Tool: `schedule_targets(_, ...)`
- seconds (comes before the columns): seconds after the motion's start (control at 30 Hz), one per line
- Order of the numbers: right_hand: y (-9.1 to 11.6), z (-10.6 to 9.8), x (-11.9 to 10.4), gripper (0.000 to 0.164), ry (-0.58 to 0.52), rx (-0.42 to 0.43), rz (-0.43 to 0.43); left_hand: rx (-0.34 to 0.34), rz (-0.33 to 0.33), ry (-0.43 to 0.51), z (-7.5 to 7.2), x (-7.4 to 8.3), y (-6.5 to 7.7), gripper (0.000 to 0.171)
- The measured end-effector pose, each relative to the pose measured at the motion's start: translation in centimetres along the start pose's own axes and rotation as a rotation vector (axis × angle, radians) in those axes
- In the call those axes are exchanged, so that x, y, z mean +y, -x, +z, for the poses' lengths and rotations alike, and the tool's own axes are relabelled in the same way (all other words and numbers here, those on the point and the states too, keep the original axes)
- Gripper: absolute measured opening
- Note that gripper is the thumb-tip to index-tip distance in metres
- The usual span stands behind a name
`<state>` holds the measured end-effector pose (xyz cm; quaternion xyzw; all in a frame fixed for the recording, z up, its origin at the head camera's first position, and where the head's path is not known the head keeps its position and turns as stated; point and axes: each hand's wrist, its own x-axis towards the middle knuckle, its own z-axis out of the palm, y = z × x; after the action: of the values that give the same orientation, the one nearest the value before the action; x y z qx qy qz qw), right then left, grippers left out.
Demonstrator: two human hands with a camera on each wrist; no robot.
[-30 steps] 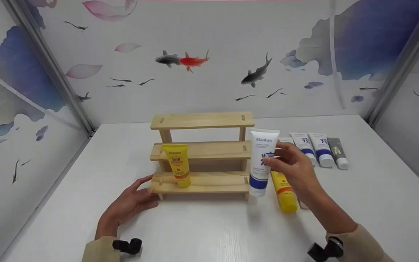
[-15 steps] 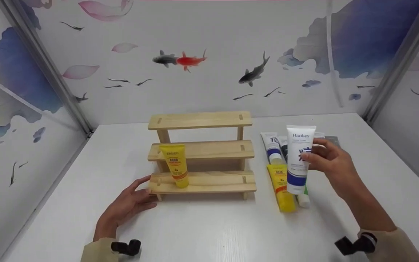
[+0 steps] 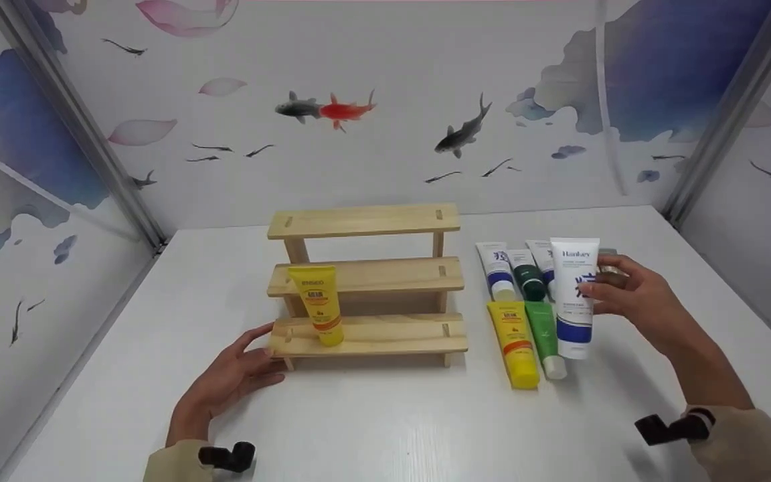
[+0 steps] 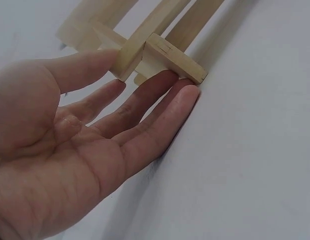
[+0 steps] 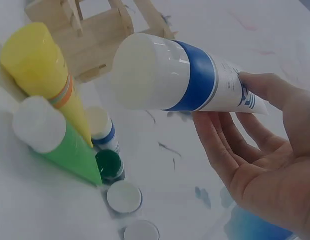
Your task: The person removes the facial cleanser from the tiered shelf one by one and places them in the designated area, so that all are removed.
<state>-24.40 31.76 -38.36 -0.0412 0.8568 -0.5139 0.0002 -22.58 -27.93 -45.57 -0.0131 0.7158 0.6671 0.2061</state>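
Observation:
My right hand [image 3: 650,301] grips a white tube [image 3: 573,288] with a blue band, thumb on its printed front and fingers behind. It hangs upright, cap down, above the table at the right; the right wrist view shows its white cap [image 5: 135,72] near the camera. My left hand [image 3: 235,371] holds the left end of the lowest board of a wooden three-tier stand [image 3: 392,335]. In the left wrist view, the thumb lies at the board's end and the other fingers reach under it to the leg [image 4: 174,57]. A yellow tube [image 3: 318,304] stands cap down on the lowest tier.
Right of the stand lie a yellow tube [image 3: 514,345], a green tube [image 3: 546,338], a white-and-blue tube [image 3: 496,268] and a dark green-capped tube [image 3: 528,274]. More tubes are partly hidden behind the right hand. A printed wall [image 3: 385,161] bounds the table's back.
My right hand has carried the white tube rightward, away from the stand and over the lying tubes. The green tube has come into view. My left hand stays at the stand.

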Motion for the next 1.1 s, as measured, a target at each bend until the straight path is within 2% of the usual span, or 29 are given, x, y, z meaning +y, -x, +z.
schedule_targets(0.3, -1.4, -1.0, 2.3, 0.077, 0.016, -0.108, 0.132, -0.003, -0.004, -0.013, -0.2, 0.0, 0.1, 0.072)
schedule_targets(0.5, -1.6, -1.3, 3.6, 0.084, 0.048, -0.187, 0.222, -0.004, -0.006, -0.023, -0.1, 0.3, 0.1, 0.07)
schedule_targets(0.8, -1.4, -1.5, 4.9, 0.092, 0.081, -0.284, 0.345, 0.086, -0.044, -0.041, 0.9, 0.9, -0.1, 0.065)
schedule_targets(0.97, -1.6, -1.7, 5.4, 0.095, 0.089, -0.311, 0.396, 0.124, -0.038, -0.03, 1.0, 0.7, -0.4, 0.061)
schedule_targets(1.1, -1.7, -1.8, 5.6, 0.099, 0.11, -0.321, 0.439, 0.128, -0.027, -0.033, 0.9, 0.5, -0.5, 0.062)
